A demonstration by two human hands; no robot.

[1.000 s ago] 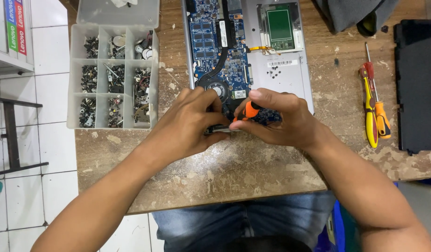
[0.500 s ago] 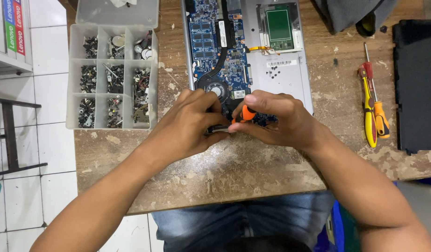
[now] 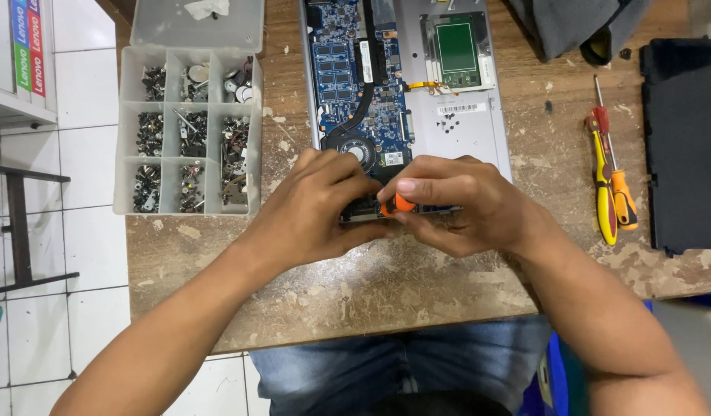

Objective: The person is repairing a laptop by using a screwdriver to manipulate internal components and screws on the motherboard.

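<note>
Hands are pressed together over the near edge of an open laptop (image 3: 417, 115), its blue board and round fan bared. An orange screwdriver handle (image 3: 401, 204) is pinched in the curled right hand (image 3: 463, 204). The left hand (image 3: 317, 208) is curled against it; its grip cannot be told. Left of the laptop, a clear plastic box (image 3: 187, 131) of small metal screws is set on the rough, chipped bench (image 3: 386, 285). Right of the laptop, two more screwdrivers (image 3: 611, 185) are laid.

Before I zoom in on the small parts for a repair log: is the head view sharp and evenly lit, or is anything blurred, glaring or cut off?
Head view: light is soft and even, with no harsh glare on the opened laptop; the screws in the compartment box read crisply; both hands look sharp, hiding the orange-handled screwdriver's tip; the black panel stays dark and featureless; the frame's lower right corner is blurred.
</note>
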